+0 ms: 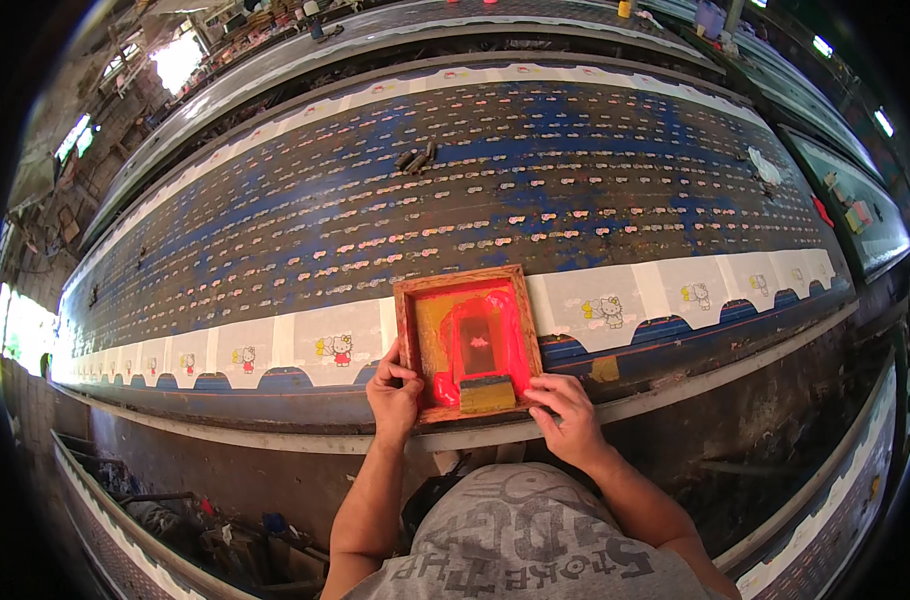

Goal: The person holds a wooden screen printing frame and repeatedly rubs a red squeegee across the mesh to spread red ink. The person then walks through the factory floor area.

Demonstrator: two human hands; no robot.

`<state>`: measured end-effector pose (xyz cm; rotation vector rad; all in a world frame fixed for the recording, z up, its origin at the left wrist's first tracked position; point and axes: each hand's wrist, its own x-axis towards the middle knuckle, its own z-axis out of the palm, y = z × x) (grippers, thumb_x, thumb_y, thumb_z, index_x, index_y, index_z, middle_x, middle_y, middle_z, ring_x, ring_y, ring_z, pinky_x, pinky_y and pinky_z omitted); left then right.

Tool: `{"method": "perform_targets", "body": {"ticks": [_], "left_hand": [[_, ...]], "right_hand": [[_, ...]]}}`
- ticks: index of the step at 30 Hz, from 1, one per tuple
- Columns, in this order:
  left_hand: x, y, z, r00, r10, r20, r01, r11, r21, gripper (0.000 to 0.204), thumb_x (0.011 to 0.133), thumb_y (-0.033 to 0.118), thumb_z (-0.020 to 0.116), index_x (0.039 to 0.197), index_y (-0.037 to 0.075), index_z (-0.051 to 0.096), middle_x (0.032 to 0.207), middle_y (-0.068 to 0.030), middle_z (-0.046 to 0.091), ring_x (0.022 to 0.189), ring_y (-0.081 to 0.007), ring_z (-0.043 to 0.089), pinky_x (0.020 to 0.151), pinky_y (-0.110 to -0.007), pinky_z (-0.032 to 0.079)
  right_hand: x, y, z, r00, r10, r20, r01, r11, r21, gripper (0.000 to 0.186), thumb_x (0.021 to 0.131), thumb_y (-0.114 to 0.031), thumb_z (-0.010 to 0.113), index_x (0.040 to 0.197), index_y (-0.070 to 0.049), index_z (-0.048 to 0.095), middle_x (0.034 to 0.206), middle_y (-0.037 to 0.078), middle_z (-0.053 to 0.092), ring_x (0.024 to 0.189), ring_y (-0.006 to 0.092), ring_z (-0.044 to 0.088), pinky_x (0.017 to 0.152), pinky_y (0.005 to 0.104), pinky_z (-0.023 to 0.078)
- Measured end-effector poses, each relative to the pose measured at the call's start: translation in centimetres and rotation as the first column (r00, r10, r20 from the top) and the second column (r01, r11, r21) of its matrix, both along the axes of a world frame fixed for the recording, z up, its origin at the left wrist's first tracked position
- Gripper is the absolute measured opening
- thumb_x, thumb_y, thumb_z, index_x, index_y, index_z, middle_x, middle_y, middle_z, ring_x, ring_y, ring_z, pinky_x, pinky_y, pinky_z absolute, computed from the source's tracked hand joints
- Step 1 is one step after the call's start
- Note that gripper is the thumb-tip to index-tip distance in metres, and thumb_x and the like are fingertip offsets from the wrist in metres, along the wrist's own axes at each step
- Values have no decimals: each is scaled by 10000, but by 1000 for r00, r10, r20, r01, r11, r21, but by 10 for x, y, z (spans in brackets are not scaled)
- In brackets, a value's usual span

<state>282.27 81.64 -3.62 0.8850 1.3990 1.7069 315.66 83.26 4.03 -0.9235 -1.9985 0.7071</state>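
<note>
A wooden-framed printing screen [517, 325] lies over the row of white fabric pieces along the table's near edge, with thick red ink around a darker middle. A squeegee [487, 398], yellowish with a dark band, lies at the screen's near end. My left hand [393, 395] grips the frame's lower left side, fingers curled. My right hand [565, 410] holds the lower right side with fingertips on the wood. The printed fabric pieces [655, 285] on both sides show a small white cartoon figure with red and yellow; whatever is under the screen is hidden.
The long dark printing table [275, 220] has blue stains, small dark objects [415, 158] and a pale crumpled item [763, 166]. A second white strip runs along its far edge. Other long tables stand beyond and at right [850, 205]. A metal rail [655, 405] edges the near side.
</note>
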Motion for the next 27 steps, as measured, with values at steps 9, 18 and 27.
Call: {"method": "perform_targets", "body": {"ticks": [9,18,27], "left_hand": [[-4,3,-2,1000,-29,5,29,1000,9,228,777,-196,687,814,29,682,1729,-252,561,1559,-270,581,1274,-386,428],[2,3,-11,997,-8,-83,12,998,58,238,773,-195,688,817,37,654,1729,-279,550,1547,-301,591,1280,-399,422],[2,2,-15,990,-27,-136,37,996,77,247,784,-158,732,828,77,666,1720,-247,532,1558,-349,520,1314,-451,366]], "right_hand": [[-46,0,13,954,151,258,-187,975,119,367,927,-84,845,1289,-58,792,1299,115,728,1289,340,680,1103,485,568],[-77,9,23,884,15,468,-105,980,166,364,955,-35,717,1314,-46,776,1257,97,738,1207,320,686,1077,469,555],[-89,20,25,808,-391,440,360,920,156,298,919,-115,762,1170,43,737,1104,232,727,1080,447,722,971,546,602]]}}
